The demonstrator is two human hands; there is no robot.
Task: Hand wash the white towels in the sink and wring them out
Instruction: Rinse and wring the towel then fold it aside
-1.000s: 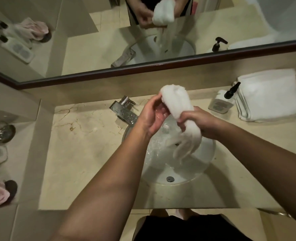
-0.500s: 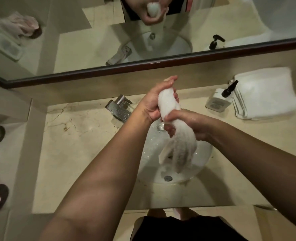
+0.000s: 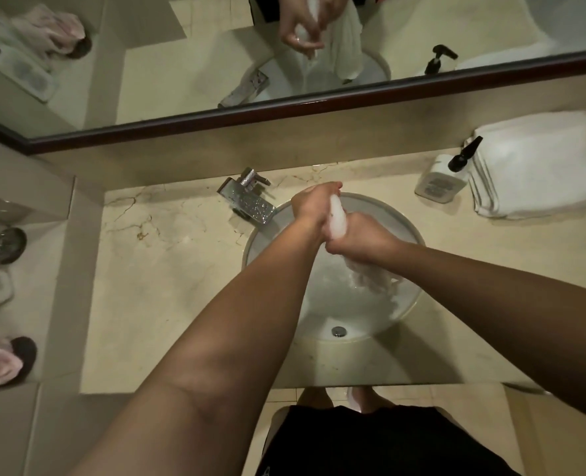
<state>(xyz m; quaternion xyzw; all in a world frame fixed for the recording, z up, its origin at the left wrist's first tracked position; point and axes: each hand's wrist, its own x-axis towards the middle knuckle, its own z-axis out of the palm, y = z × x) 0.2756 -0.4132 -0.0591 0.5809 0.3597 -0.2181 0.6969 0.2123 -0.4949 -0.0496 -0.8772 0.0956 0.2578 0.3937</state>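
2 hands (image 3: 314, 204) (image 3: 360, 240) clenched round white towel (image 3: 338, 219) over sink (image 3: 405, 228), fingers mostly hidden (tail blurred)

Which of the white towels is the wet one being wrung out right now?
The twisted towel gripped by both hands over the sink; the folded towels sit stacked on the counter beside the pump bottle.

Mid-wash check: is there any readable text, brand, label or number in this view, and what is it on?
None can be read.
Pump bottle: it carries a grey label panel, too blurred to read.
Faucet, sink, folded towels and the wet towel in the hands: no markings visible.
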